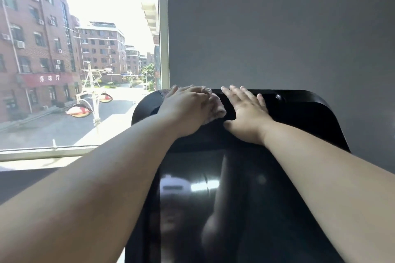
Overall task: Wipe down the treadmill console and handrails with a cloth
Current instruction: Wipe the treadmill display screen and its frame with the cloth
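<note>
The black treadmill console (pixel 303 113) fills the lower middle of the head view, with a glossy dark screen (pixel 192 198) below its top edge. My left hand (pixel 188 109) presses a pale pinkish cloth (pixel 218 109) flat on the console's upper left part; the cloth shows at the fingertips and beside the hand, the rest is hidden under the palm. My right hand (pixel 245 111) lies flat on the console top just right of the cloth, fingers spread, holding nothing. No handrails are in view.
A grey wall (pixel 277 28) rises directly behind the console. A large window (pixel 74 60) to the left looks onto a street with brick buildings; its sill (pixel 42 156) runs at the lower left.
</note>
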`<state>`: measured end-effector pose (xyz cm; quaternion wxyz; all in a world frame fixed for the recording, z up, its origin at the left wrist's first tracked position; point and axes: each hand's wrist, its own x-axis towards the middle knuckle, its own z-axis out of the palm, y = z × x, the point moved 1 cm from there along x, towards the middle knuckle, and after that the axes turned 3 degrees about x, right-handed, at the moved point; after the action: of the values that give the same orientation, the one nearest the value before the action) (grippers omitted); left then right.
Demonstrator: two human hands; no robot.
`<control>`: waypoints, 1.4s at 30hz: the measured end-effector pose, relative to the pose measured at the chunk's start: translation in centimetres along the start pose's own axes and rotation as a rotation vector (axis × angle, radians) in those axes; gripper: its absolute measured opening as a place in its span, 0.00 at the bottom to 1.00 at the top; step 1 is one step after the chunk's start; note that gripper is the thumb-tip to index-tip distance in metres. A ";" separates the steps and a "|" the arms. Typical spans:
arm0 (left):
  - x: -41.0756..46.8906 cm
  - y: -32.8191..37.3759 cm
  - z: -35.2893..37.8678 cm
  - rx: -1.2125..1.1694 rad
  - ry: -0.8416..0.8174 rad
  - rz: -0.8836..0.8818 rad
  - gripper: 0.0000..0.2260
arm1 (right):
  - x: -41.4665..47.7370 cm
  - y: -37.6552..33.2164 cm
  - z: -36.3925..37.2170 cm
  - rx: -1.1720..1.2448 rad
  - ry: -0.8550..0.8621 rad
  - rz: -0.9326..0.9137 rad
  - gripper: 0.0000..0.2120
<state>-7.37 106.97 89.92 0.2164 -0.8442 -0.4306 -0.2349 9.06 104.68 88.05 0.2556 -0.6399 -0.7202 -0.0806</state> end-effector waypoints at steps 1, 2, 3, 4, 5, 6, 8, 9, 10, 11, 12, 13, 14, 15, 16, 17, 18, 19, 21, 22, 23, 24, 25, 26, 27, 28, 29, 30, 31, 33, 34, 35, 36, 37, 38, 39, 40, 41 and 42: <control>-0.4 -0.4 0.2 -0.011 0.003 0.051 0.21 | 0.0 0.0 0.0 -0.002 -0.005 0.001 0.40; -0.6 -1.1 0.4 -0.023 -0.025 0.079 0.21 | 0.0 -0.1 -0.1 0.001 -0.011 0.005 0.39; -0.6 -1.8 0.3 -0.046 -0.042 0.072 0.21 | 0.0 -0.3 -0.2 0.012 -0.016 0.013 0.37; -0.6 -2.4 0.1 -0.058 -0.058 0.033 0.20 | 0.0 -0.4 -0.4 0.034 -0.016 0.025 0.34; -0.5 -3.1 -0.1 -0.058 -0.049 -0.015 0.18 | 0.1 -0.6 -0.6 0.069 -0.006 0.039 0.31; -0.4 -3.6 -0.3 -0.077 -0.028 -0.069 0.17 | 0.2 -0.7 -0.6 0.102 0.013 0.047 0.28; -0.6 -4.1 -0.5 -0.112 -0.021 -0.129 0.18 | 0.3 -1.4 -0.2 0.115 0.070 0.029 0.24; -1.0 -4.2 -0.3 -0.087 -0.027 -0.138 0.18 | 0.2 -1.8 0.2 0.109 0.099 0.006 0.24; -1.4 -4.4 0.1 -0.053 -0.027 -0.144 0.19 | 0.2 -2.3 0.8 0.114 0.129 -0.017 0.23; -2.1 -4.5 0.3 -0.044 0.002 -0.158 0.19 | 0.1 -2.8 1.3 0.128 0.157 -0.033 0.23; -2.9 -4.6 0.4 -0.057 0.034 -0.181 0.20 | 0.1 -3.2 1.8 0.142 0.182 -0.040 0.23; -3.9 -4.7 0.5 -0.078 0.069 -0.208 0.20 | 0.1 -3.5 2.1 0.151 0.205 -0.040 0.23; -5.0 -4.7 0.5 -0.108 0.097 -0.250 0.21 | 0.2 -3.6 2.3 0.153 0.225 -0.035 0.23; -6.2 -4.6 0.6 -0.147 0.116 -0.313 0.22 | 0.2 -3.6 2.4 0.151 0.242 -0.031 0.23; -7.8 -4.1 0.7 -0.188 0.123 -0.402 0.23 | 0.2 -3.5 2.5 0.148 0.258 -0.028 0.23; -9.3 -3.5 0.9 -0.234 0.130 -0.491 0.24 | 0.2 -3.6 2.5 0.142 0.277 -0.028 0.22; -10.8 -2.8 1.4 -0.263 0.146 -0.564 0.25 | 0.0 -3.8 2.6 0.133 0.305 -0.038 0.22; -11.9 -2.1 2.0 -0.261 0.157 -0.607 0.24 | -0.2 -4.2 2.8 0.123 0.342 -0.064 0.22; -12.5 -1.5 2.7 -0.177 0.113 -0.624 0.26 | -0.5 -5.3 3.2 0.111 0.378 -0.148 0.21; -11.7 -1.9 2.8 -0.167 0.112 -0.639 0.26 | -0.5 -5.9 3.5 0.108 0.356 -0.181 0.21; -10.7 -2.4 2.5 -0.174 0.124 -0.662 0.24 | -0.5 -6.4 3.8 0.106 0.317 -0.197 0.22; -9.8 -3.0 2.0 -0.189 0.133 -0.663 0.24 | -0.4 -6.7 4.0 0.107 0.279 -0.197 0.23; -8.9 -3.4 1.5 -0.200 0.135 -0.632 0.24 | -0.3 -6.9 4.1 0.109 0.254 -0.190 0.23; -8.4 -3.6 1.0 -0.215 0.135 -0.594 0.25 | -0.2 -6.9 4.1 0.109 0.242 -0.183 0.24; -8.1 -3.7 0.9 -0.234 0.131 -0.552 0.25 | -0.1 -6.8 4.1 0.101 0.232 -0.181 0.24; -8.2 -3.8 0.9 -0.252 0.139 -0.527 0.25 | -0.2 -6.8 4.0 0.085 0.215 -0.182 0.25; -8.5 -3.6 1.0 -0.276 0.162 -0.518 0.24 | -0.3 -6.8 4.0 0.066 0.190 -0.180 0.26; -8.8 -3.4 1.2 -0.302 0.187 -0.525 0.24 | -0.4 -6.8 3.9 0.050 0.161 -0.174 0.27; -9.4 -3.1 1.5 -0.334 0.217 -0.548 0.22 | -0.5 -6.9 3.7 0.039 0.130 -0.162 0.28; -11.1 -2.0 2.4 -0.408 0.239 -0.613 0.20 | -0.8 -7.3 3.3 0.022 0.084 -0.139 0.30; -12.2 -1.2 2.9 -0.419 0.235 -0.628 0.22 | -1.1 -7.4 3.1 0.021 0.074 -0.132 0.31; -13.6 -0.5 3.4 -0.411 0.212 -0.637 0.25 | -1.6 -7.5 3.1 0.028 0.070 -0.129 0.33; -15.0 0.1 4.0 -0.420 0.190 -0.652 0.28 | -2.3 -7.6 3.2 0.042 0.073 -0.129 0.34; -16.5 0.9 4.6 -0.440 0.166 -0.676 0.29 | -3.3 -7.6 3.6 0.059 0.082 -0.131 0.34; -18.0 1.7 5.0 -0.458 0.147 -0.699 0.30 | -4.4 -7.7 4.0 0.073 0.092 -0.136 0.34; -19.5 2.7 5.2 -0.480 0.130 -0.717 0.30 | -5.5 -7.7 4.5 0.079 0.100 -0.144 0.33; -20.7 3.5 5.3 -0.496 0.114 -0.722 0.30 | -6.7 -7.8 5.0 0.081 0.102 -0.156 0.33; -21.5 3.9 5.3 -0.501 0.095 -0.714 0.30 | -7.7 -7.9 5.5 0.082 0.099 -0.174 0.32; -21.7 3.8 5.1 -0.496 0.064 -0.699 0.30 | -8.8 -8.0 5.9 0.084 0.092 -0.194 0.32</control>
<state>-14.44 94.28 72.57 -0.0725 -0.6662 -0.6143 -0.4166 0.25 98.25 80.54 0.3058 -0.5517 -0.7689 -0.1039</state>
